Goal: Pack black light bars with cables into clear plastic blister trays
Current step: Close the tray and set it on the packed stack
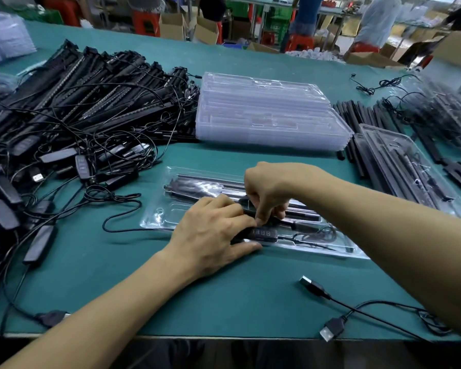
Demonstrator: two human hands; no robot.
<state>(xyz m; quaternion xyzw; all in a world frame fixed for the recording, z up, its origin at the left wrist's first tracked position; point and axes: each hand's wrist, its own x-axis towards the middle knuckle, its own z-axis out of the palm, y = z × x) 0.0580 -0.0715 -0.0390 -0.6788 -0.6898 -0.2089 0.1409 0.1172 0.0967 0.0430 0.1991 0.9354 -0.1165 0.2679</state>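
Head, left hand (210,237), right hand (270,191) pinching one light bar (305,217), one tray (155,222)

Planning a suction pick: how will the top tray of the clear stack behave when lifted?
Probably light and flexy: the stack of clear trays looks thin-walled. Glossy surfaces, so likely slippery. Tightly nested, so the tray below may lift along.
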